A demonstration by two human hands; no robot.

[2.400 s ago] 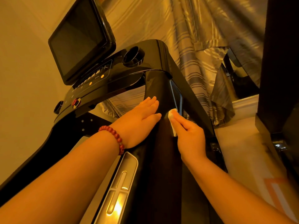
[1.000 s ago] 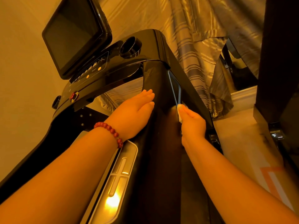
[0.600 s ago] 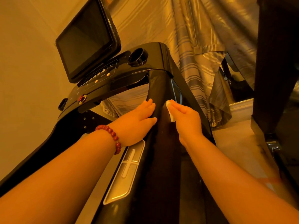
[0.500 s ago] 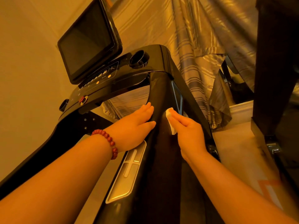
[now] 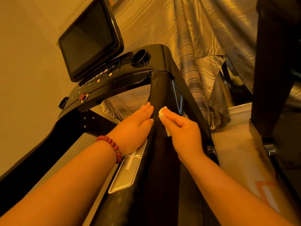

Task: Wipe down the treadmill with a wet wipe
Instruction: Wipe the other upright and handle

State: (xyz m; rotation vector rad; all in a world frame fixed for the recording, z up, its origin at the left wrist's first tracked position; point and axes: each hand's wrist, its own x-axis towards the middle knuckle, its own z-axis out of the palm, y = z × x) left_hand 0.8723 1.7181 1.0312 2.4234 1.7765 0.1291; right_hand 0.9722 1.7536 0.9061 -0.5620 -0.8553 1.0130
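Left hand (image 5: 135,128) lies flat, fingers straight, against the left flank of the treadmill (image 5: 162,53) handrail (image 5: 156,168). Right hand (image 5: 184,131) pinches the folded wet wipe (image 5: 162,113) and presses it on the rail's top face, just beside the left fingertips. Rail's long axis runs 6 to 12 o'clock, rising toward the console (image 5: 114,79). Judgement: the stretch yet to be covered lies at 12 o'clock from the wipe; the right hand is nearer and aligned to stroke along it.
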